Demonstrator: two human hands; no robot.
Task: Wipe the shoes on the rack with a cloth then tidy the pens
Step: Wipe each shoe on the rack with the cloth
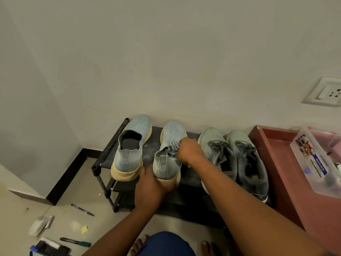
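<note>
Several shoes stand on a low black rack [108,154] against the wall. At the left is a pale blue slip-on [132,145], and beside it its mate [170,137]. My left hand [151,183] grips the heel of that second slip-on from below. My right hand [189,151] holds a bunched grey cloth [173,148] against the shoe's opening. Two grey lace-up sneakers [217,150] [249,163] sit to the right. On the floor at the left lie a blue pen [82,210], a green marker [75,242] and a blue-capped pen [34,248].
A red-brown tray-like table [273,156] stands right of the rack with a clear plastic box [313,163] on it. A wall socket [324,93] is above it. A white eraser-like object [39,225], a black case [51,248] and a yellow scrap [84,229] lie on the floor. My bare feet are at the bottom edge.
</note>
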